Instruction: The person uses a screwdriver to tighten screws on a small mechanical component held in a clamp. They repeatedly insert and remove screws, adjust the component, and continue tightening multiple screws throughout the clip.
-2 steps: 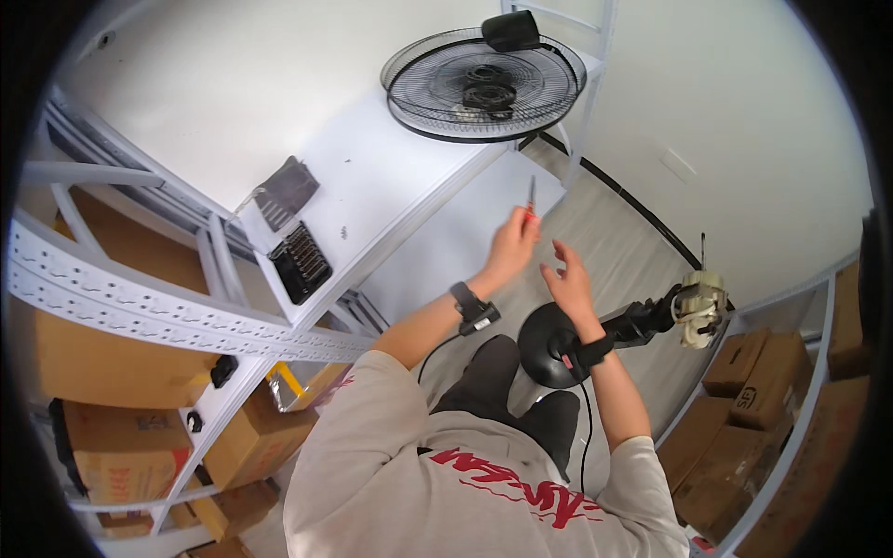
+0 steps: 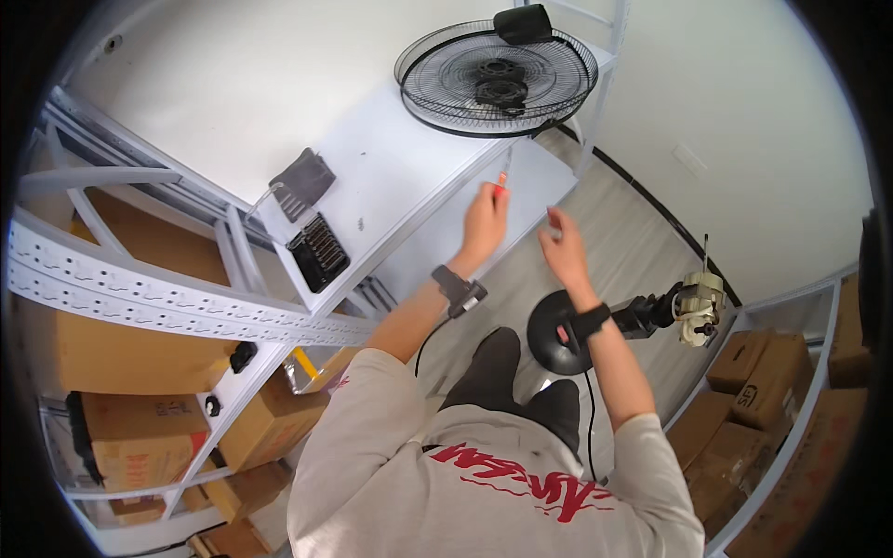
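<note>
In my left hand [image 2: 485,226] is a slim tool [image 2: 502,180] with an orange-red handle, its thin metal end pointing away from me, close to the white shelf's front edge. The fingers close around the handle; the tool's exact kind is too small to make out. My right hand [image 2: 566,251] is raised to the right of it, empty, its fingers loosely bent and apart. Below that hand stands a fan's round black base [image 2: 555,327]. From it a black pole leans right to a bare, cream-coloured fan motor [image 2: 699,302] with a thin shaft sticking up.
On the white shelf [image 2: 391,172] lie a black wire fan grille [image 2: 437,88] with a black cup-shaped cover [image 2: 523,24], an opened bit set [image 2: 318,253] and a grey pouch [image 2: 305,177]. Cardboard boxes [image 2: 139,432] fill the racks at left; more boxes [image 2: 767,381] stand at right.
My left hand has moved left and away from me with the tool, toward the shelf edge. My right hand has shifted slightly farther away, its fingers a little more bent. The view has shifted slightly.
</note>
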`<state>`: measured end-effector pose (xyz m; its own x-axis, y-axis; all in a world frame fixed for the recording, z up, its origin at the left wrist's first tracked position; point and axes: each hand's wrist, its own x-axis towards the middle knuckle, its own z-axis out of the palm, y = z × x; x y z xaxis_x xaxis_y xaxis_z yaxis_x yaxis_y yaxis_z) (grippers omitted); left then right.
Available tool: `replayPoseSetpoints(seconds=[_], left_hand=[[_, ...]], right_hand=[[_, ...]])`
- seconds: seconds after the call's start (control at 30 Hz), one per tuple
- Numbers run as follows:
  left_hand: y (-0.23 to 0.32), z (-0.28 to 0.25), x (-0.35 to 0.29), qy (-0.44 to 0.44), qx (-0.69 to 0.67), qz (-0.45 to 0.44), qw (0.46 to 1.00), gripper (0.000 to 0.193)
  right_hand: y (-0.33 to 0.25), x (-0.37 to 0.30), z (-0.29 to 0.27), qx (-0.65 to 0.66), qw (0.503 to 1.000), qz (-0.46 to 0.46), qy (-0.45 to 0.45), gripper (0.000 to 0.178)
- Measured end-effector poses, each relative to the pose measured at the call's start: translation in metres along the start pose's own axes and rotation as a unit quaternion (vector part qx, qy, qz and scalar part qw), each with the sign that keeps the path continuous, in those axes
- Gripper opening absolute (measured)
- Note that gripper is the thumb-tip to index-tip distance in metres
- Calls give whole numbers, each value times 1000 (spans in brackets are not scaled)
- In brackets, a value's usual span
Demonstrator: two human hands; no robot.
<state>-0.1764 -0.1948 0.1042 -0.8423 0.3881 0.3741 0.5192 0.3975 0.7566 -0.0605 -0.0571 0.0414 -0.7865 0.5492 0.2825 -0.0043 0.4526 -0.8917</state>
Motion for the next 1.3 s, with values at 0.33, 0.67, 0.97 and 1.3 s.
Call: replayPoseSetpoints(seconds=[0.33, 0.67, 0.97, 1.3], left_hand=[[-97, -104, 35, 35, 386, -26, 921, 32], [-105, -108, 45, -3, 435, -52, 899, 54], [-48, -97, 123, -92, 244, 119, 958, 45], [-62, -75, 163, -104, 190, 238, 947, 38]], right_hand=[[-86, 182, 28, -4, 989, -68, 127, 29], [-58, 216, 37, 242, 905, 349, -7, 51], [-77, 230, 49, 286, 876, 376, -95, 36], [-77, 242, 53, 390, 815, 421, -75, 22]])
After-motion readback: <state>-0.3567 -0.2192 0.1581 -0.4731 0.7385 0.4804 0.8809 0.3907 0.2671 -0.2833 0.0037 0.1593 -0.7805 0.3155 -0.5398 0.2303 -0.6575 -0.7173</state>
